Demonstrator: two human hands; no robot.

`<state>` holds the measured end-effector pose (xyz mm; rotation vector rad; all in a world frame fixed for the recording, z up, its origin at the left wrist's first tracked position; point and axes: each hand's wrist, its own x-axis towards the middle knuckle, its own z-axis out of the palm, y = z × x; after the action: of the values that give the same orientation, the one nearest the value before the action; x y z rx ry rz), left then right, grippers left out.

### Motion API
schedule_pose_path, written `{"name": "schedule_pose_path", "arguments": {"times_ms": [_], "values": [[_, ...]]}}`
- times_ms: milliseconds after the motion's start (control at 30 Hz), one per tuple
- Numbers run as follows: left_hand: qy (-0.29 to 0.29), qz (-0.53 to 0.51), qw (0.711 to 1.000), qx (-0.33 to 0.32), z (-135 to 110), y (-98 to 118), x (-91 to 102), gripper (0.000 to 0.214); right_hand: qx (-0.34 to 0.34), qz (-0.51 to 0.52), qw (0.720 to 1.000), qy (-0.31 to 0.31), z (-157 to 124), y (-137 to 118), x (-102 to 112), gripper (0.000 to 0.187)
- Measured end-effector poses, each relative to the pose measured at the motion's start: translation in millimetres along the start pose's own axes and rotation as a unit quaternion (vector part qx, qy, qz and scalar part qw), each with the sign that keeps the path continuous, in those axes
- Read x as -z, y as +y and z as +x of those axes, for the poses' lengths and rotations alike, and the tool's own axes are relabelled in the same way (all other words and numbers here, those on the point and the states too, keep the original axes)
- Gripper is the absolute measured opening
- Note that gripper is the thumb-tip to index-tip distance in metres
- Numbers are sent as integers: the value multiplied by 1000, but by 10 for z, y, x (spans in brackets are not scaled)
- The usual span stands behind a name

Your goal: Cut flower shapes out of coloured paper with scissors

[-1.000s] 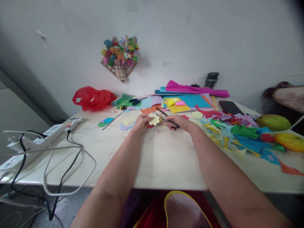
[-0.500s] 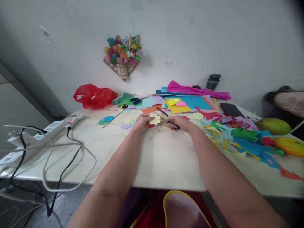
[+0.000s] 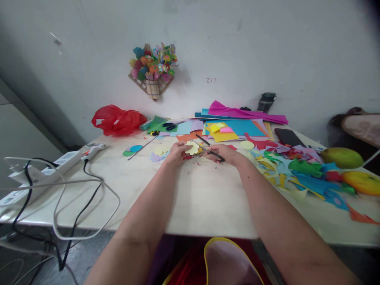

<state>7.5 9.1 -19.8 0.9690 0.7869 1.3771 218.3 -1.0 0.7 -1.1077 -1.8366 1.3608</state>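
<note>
A pale yellow paper flower (image 3: 192, 148) with a scalloped edge is pinched in my left hand (image 3: 177, 153), above the middle of the table. My right hand (image 3: 223, 153) is closed round a pair of scissors (image 3: 218, 156), whose blades point left and lie at the flower's right edge. Small paper snippets (image 3: 197, 161) and a bit of red paper lie beneath my hands. Just behind them a black pen-like stick (image 3: 203, 139) rests on the table. Pale yellow and lilac paper pieces (image 3: 160, 149) lie left of my left hand.
Coloured paper sheets (image 3: 247, 127) and dark-handled scissors (image 3: 170, 126) lie at the back. Paper scraps (image 3: 308, 170), a phone (image 3: 288, 137) and mangoes (image 3: 341, 157) are at right. A red plastic bag (image 3: 117, 120) and a power strip (image 3: 63, 160) with loose cables are at left.
The paper flower has turned and shifted slightly left in my left hand. The scissor blades have also shifted a little; my arms stay nearly still.
</note>
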Motion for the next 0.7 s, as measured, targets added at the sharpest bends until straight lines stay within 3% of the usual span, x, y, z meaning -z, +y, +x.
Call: {"name": "schedule_pose_path", "arguments": {"times_ms": [500,700], "values": [[2,4,1000,18,3,7,4,28,-2,-10,1000,-1,14,14,-11,27],[2,-2,1000,-3,-10,13,-5,27,7,-27,1000,-1,28,47,-6,27]]}}
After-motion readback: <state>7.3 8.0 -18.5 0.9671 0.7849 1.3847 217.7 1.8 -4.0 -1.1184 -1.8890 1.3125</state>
